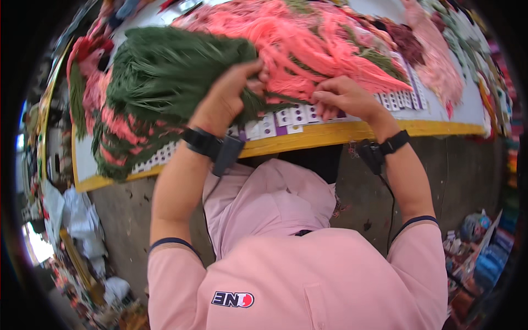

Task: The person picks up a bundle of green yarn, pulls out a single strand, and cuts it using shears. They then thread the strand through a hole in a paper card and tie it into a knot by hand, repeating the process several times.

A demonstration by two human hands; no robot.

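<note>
A thick bundle of dark green yarn (pixel 165 71) spreads over the left part of the table. My left hand (pixel 236 85) is wrapped round its right end, where the strands narrow. From there a thin green length stretches right to my right hand (pixel 342 97), whose thumb and fingers are pinched together on it. Behind and between my hands lies a large heap of coral-pink yarn (pixel 297 44) with some olive-green strands mixed in. Under the yarn, along the near edge, are white cards with rows of dark round holes (pixel 297 116).
The white table has a yellow front edge (pixel 341 132). More pale pink yarn (pixel 440 71) lies at the right, and mixed pink and green yarn (pixel 118 137) at the left. White plastic sacks (pixel 82 220) rest on the floor at left; stacked coloured bundles (pixel 489 264) stand at right.
</note>
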